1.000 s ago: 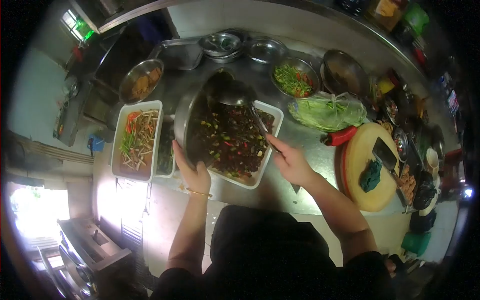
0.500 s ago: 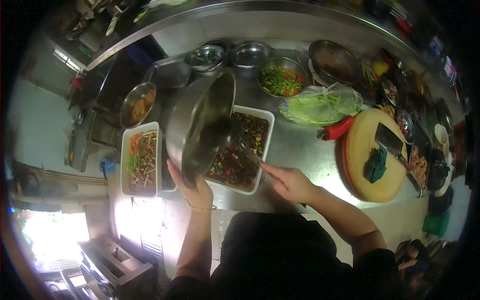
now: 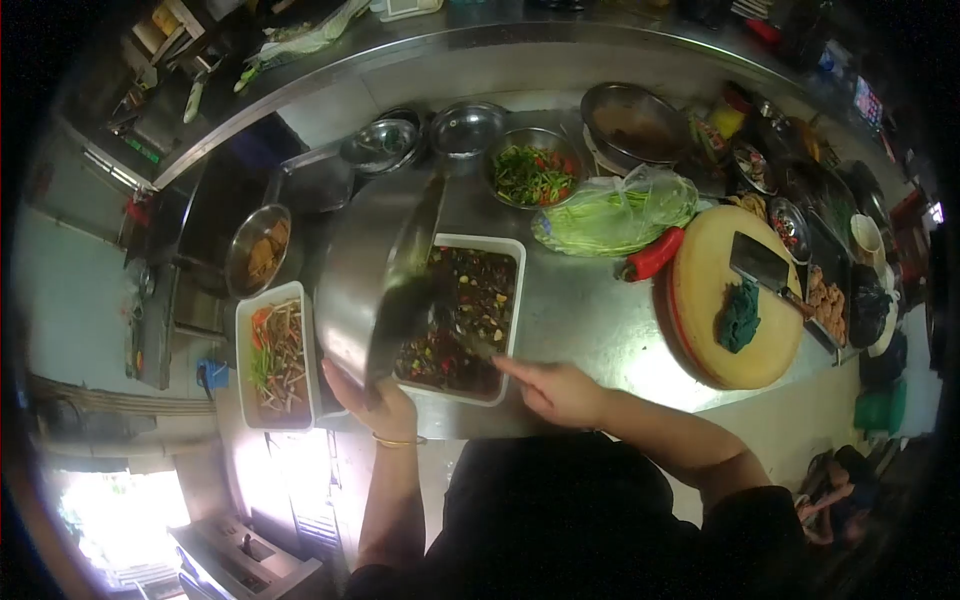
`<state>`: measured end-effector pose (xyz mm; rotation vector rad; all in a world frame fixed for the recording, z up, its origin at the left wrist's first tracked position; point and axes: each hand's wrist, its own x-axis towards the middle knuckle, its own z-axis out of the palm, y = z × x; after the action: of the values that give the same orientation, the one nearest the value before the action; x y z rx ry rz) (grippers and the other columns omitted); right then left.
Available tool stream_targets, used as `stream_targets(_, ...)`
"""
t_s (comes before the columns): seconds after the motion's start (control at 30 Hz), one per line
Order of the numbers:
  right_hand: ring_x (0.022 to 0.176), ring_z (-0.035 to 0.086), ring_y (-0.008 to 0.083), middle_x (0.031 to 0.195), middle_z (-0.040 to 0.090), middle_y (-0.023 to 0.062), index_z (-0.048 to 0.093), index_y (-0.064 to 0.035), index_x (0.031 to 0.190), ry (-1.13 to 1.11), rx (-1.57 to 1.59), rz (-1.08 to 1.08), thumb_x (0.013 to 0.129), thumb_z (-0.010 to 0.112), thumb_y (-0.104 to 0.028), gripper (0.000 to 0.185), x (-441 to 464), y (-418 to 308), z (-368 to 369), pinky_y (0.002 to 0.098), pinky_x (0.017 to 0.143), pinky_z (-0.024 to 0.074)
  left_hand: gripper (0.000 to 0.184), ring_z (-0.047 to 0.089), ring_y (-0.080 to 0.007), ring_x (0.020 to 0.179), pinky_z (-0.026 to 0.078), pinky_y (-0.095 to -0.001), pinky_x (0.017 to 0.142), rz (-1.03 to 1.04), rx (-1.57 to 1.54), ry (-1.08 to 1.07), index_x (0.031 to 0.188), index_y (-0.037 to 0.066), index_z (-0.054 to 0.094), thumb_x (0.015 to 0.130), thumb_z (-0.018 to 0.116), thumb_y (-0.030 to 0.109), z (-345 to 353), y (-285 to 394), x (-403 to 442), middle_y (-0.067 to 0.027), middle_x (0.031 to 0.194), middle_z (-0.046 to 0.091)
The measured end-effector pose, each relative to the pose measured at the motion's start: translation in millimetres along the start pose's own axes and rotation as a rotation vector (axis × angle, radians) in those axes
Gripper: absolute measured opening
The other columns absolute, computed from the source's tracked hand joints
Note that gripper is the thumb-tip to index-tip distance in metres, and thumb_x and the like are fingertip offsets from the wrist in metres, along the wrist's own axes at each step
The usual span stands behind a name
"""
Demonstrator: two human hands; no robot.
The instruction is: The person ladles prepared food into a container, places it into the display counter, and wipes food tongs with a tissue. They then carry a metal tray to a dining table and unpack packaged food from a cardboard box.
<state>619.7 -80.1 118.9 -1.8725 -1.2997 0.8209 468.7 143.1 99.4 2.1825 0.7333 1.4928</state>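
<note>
Holding the big metal bowl (image 3: 360, 275) up on its side, the left hand (image 3: 372, 405) takes the lower edge, fingers laid along the outer wall and thumb over by the rim, wall pinched between them! The bowl's mouth faces right, deep in shadow, right over the white tray (image 3: 519, 300), and that tray is loaded: dark, glossy food (image 3: 482, 285) flecked with green, red and yellow pieces. Across to the right hand (image 3: 560, 393), and it's curled closed on the handle of a utensil (image 3: 478, 346), index finger stretched forward along it; the working end is lost in the dark by the bowl, so its shape can't be told. A gold bracelet (image 3: 397, 441) circles the left wrist.

Out to the left, a second tray (image 3: 306, 345) carries sliced vegetables (image 3: 275, 360), with a bowl of brown pieces (image 3: 260, 252) tilted just behind. Over on the right of the metal surface (image 3: 590, 310), a clear bag of greens (image 3: 615, 215) sits near a bowl of green and red vegetables (image 3: 537, 174), a red pepper (image 3: 655, 254) touches or nearly touches the round chopping board (image 3: 695, 330), and on that board lie a cleaver (image 3: 760, 262) and a crumpled green cloth (image 3: 738, 316)!
</note>
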Motion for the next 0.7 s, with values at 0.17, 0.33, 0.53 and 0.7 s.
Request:
stream_targets(0.17,0.069,0.063,0.0358,0.083,0.062,0.0207,0.032,-0.0171,0.143,0.193,0.064,-0.095,0.086,0.051,-0.012,0.060,2.8,-13.3,1.7,0.0414,0.067,0.0523,0.067,0.037,-0.0342,0.129,0.027,-0.0393,0.109,-0.016,-0.034,-0.020,0.140,-0.010,0.021,0.082,0.050,0.006,-3.7,-9.7,-1.0,-0.0243,0.143,0.030)
stream_targets(0.33,0.065,0.062,0.0331,0.077,0.061,0.0175,0.029,-0.0215,0.145,0.104,-0.194,-0.041,0.086,0.053,-0.014,0.064,-5.7,5.5,17.9,0.0435,0.063,0.0523,0.070,0.031,-0.0357,0.134,0.024,-0.0416,0.111,-0.317,-0.235,-0.084,0.140,-0.011,0.024,0.077,0.050,0.004,-1.7,-17.5,20.8,-0.0264,0.143,0.031)
stream_targets(0.53,0.060,0.061,0.0330,0.075,0.060,0.0162,0.025,-0.0241,0.146,0.101,-0.265,0.065,0.086,0.055,-0.020,0.067,1.6,-9.3,14.9,0.0449,0.057,0.0507,0.065,0.028,-0.0341,0.136,0.021,-0.0419,0.114,-0.075,-0.098,-0.097,0.139,-0.008,0.028,0.084,0.055,0.013,-1.9,-30.8,18.4,-0.0229,0.145,0.031)
stream_targets(0.7,0.060,0.060,0.0342,0.072,0.059,0.0175,0.030,-0.0239,0.144,0.143,-0.265,0.072,0.085,0.055,-0.018,0.064,-25.0,3.4,22.7,0.0465,0.056,0.0492,0.065,0.028,-0.0357,0.136,0.023,-0.0424,0.112,0.091,-0.118,-0.033,0.141,-0.008,0.026,0.084,0.051,0.012,0.9,-55.9,27.2,-0.0230,0.145,0.031)
